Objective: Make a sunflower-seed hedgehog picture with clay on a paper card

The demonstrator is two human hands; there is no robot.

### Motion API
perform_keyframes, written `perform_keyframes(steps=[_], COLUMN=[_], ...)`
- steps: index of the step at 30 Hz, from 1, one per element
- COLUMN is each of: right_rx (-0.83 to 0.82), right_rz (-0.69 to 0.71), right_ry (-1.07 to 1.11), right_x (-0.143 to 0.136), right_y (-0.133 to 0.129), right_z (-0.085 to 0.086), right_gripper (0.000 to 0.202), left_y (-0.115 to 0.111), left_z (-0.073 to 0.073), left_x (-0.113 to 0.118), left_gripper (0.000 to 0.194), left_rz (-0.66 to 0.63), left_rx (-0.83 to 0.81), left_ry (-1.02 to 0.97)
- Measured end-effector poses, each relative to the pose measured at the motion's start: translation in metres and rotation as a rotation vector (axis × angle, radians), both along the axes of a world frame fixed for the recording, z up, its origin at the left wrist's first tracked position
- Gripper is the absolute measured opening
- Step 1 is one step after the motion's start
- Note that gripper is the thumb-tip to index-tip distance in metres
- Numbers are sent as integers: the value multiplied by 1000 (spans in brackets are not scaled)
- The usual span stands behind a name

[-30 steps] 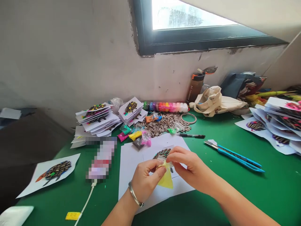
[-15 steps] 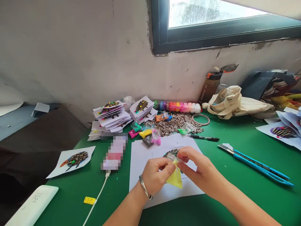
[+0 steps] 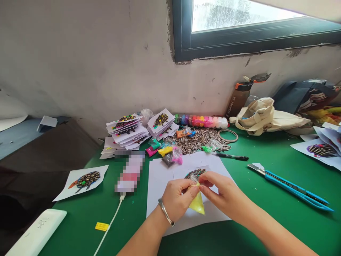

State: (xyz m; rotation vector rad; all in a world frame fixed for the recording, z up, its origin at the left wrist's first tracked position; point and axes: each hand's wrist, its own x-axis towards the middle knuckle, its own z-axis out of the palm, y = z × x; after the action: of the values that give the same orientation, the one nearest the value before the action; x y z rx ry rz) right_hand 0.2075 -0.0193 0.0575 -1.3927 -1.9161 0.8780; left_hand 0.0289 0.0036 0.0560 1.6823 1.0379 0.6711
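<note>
My left hand [image 3: 179, 199], with a silver bracelet at the wrist, pinches the neck of a small clear bag of yellow clay [image 3: 197, 204]. The fingertips of my right hand [image 3: 218, 186] are closed at the same neck, on its right side. The bag's filled end hangs below my fingers. Beneath it lies a card with a sunflower-seed picture [image 3: 195, 173], partly hidden by my hands. White paper sheets [image 3: 160, 190] are under the card. Just beyond are small bags of yellow [image 3: 165, 151], black [image 3: 167, 159] and pink clay [image 3: 177, 155].
Sunflower seeds [image 3: 198, 139] are heaped behind the paper, near a tape roll [image 3: 228, 135] and a pen [image 3: 231, 156]. A blue utility knife [image 3: 293, 186] lies right. Stacked cards [image 3: 129, 133] stand back left; a power bank [image 3: 39, 231] and cable [image 3: 113, 218] lie at left.
My right fingers have shifted slightly left and down along the bag's neck, closer to my left fingers. The yellow bag has swung a little and looks narrower.
</note>
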Motion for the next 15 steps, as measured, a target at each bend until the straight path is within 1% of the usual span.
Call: perform_keyframes(steps=[5, 9, 12, 15], right_rx=[-133, -212, -231, -203], right_rz=[-9, 28, 37, 39], right_ry=[90, 171, 201, 233], right_x=[1, 3, 4, 3], right_y=[1, 1, 1, -1], right_z=[5, 11, 14, 15], right_gripper=[7, 6, 6, 7], left_y=[-1, -2, -1, 1], left_z=[0, 2, 3, 2], left_x=[0, 1, 0, -1], left_gripper=[34, 34, 30, 29], left_rz=[-23, -47, -23, 14], left_rx=[32, 30, -18, -106], left_ry=[36, 28, -24, -88])
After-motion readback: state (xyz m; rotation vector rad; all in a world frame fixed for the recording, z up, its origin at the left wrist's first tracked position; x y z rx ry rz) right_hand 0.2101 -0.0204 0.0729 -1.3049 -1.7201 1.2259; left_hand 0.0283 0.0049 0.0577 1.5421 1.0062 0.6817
